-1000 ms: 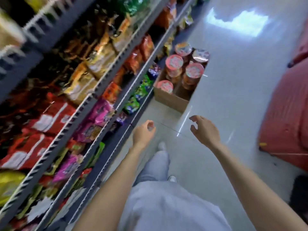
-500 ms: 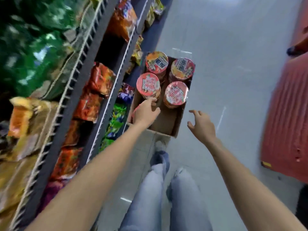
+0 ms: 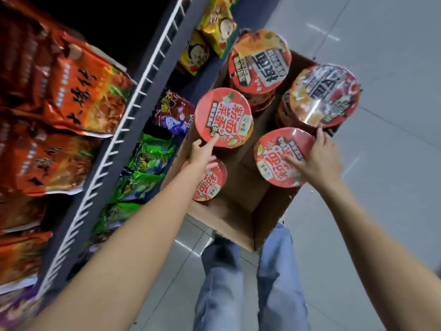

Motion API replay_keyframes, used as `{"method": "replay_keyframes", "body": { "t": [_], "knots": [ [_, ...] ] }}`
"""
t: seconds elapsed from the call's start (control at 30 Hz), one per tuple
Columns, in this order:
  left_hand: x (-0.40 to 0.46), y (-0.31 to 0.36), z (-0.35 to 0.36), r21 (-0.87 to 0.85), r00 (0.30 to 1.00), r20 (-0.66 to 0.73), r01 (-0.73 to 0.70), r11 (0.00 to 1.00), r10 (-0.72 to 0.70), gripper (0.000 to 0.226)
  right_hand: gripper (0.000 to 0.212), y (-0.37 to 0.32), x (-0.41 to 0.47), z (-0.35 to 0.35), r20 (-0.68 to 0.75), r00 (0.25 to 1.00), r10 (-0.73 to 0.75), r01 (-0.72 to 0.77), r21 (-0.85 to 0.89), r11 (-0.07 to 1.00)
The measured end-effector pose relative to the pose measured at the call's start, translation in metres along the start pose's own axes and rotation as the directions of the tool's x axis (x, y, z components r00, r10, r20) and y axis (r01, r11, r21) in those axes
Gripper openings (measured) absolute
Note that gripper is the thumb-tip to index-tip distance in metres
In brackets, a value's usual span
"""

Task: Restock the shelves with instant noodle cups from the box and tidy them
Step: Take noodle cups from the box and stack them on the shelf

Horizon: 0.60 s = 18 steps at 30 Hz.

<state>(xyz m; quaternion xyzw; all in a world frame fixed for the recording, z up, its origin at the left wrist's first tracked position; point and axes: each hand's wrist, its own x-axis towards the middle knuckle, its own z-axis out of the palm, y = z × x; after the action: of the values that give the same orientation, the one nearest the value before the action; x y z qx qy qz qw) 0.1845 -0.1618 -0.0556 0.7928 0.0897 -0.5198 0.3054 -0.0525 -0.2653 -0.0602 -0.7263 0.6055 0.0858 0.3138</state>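
Observation:
An open cardboard box [image 3: 238, 225] stands on the floor beside the shelves and holds several instant noodle cups. My left hand [image 3: 202, 155] grips a red-lidded noodle cup [image 3: 224, 115] at its near edge, thumb on the lid. My right hand [image 3: 318, 158] holds another red-lidded cup [image 3: 274, 151], with the thumb across the lid and the fingers over the far rim. A third red cup [image 3: 211, 185] sits lower in the box, partly hidden by my left wrist. Two larger cups with black lettering [image 3: 260, 60] [image 3: 324, 94] stand at the back of the box.
Shelves with white wire fronts [image 3: 124, 130] run along the left, packed with orange [image 3: 78, 96], green [image 3: 145, 168] and yellow [image 3: 210, 37] snack packets. My legs in jeans [image 3: 250, 295] stand just behind the box. Grey tiled floor [image 3: 381, 211] spreads to the right.
I have leaned in over the box. Both hands moved forward from the air above the floor onto two red-lidded cups and now hold them.

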Motion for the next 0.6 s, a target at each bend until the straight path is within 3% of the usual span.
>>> {"method": "replay_keyframes", "body": {
  "t": [0.1, 0.17, 0.27, 0.4, 0.6],
  "knots": [
    [0.018, 0.004, 0.013, -0.307, 0.991, 0.120, 0.100, 0.946, -0.066, 0.059, 0.096, 0.001, 0.022, 0.001, -0.029, 1.000, -0.009, 0.011, 0.050, 0.999],
    [0.027, 0.004, 0.021, -0.452, 0.988, 0.141, 0.119, 0.884, -0.061, 0.060, 0.081, 0.005, 0.024, 0.002, -0.043, 0.999, -0.032, 0.033, 0.028, 0.999],
    [0.034, 0.001, 0.033, -0.560, 0.991, 0.130, 0.103, 0.822, -0.036, 0.053, 0.084, 0.014, 0.020, 0.005, 0.049, 0.997, -0.063, 0.060, 0.065, 0.996],
    [0.032, -0.006, 0.036, -0.569, 0.999, 0.040, 0.030, 0.822, -0.008, 0.049, 0.086, 0.020, 0.018, 0.003, 0.262, 0.949, -0.176, 0.125, 0.201, 0.972],
    [0.004, -0.023, 0.006, -0.358, 0.999, -0.044, -0.029, 0.933, 0.014, 0.056, 0.068, 0.018, 0.029, -0.013, 0.348, 0.927, -0.140, -0.002, 0.378, 0.926]
  ]
}}
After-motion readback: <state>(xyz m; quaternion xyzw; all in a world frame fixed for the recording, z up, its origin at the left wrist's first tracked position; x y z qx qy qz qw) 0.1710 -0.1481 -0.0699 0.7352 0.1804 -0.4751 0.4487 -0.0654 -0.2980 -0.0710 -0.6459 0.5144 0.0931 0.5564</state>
